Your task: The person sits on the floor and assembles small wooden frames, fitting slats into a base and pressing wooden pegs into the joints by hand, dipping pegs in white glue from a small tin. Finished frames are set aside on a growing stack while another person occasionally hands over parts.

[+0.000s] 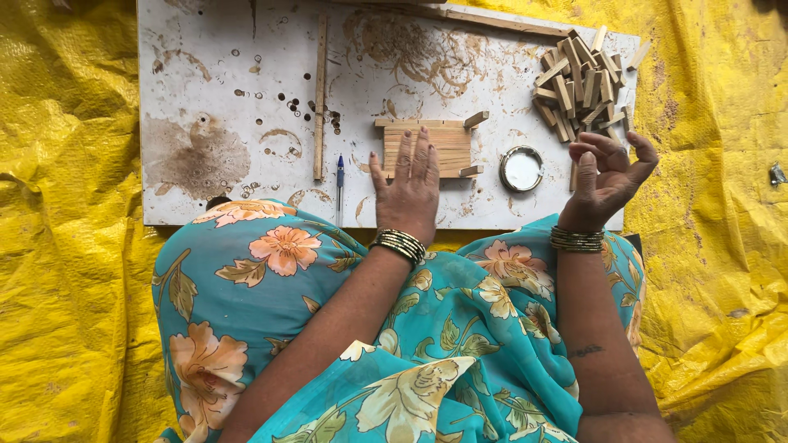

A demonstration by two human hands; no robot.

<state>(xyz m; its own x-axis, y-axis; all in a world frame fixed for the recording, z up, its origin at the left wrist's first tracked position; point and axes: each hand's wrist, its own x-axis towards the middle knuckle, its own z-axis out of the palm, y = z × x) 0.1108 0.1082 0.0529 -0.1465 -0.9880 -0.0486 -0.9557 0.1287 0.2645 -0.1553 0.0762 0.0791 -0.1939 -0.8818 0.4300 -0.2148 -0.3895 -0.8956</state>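
My left hand [408, 186] lies flat, fingers spread, on the near edge of a small panel of glued wooden sticks [439, 139] on the white board [246, 98]. My right hand [605, 174] hovers palm up, fingers curled and apart, just below a heap of short wooden sticks [581, 82] at the board's right end; I cannot make out anything in it. A small round tin lid [521, 168] sits between the two hands.
A long thin wooden strip [320, 98] lies upright across the board's middle, a blue pen [340, 176] beside its near end. Another long strip [501, 22] runs along the far edge. Yellow tarpaulin [66, 246] surrounds the board. Floral turquoise cloth [271, 279] covers my lap.
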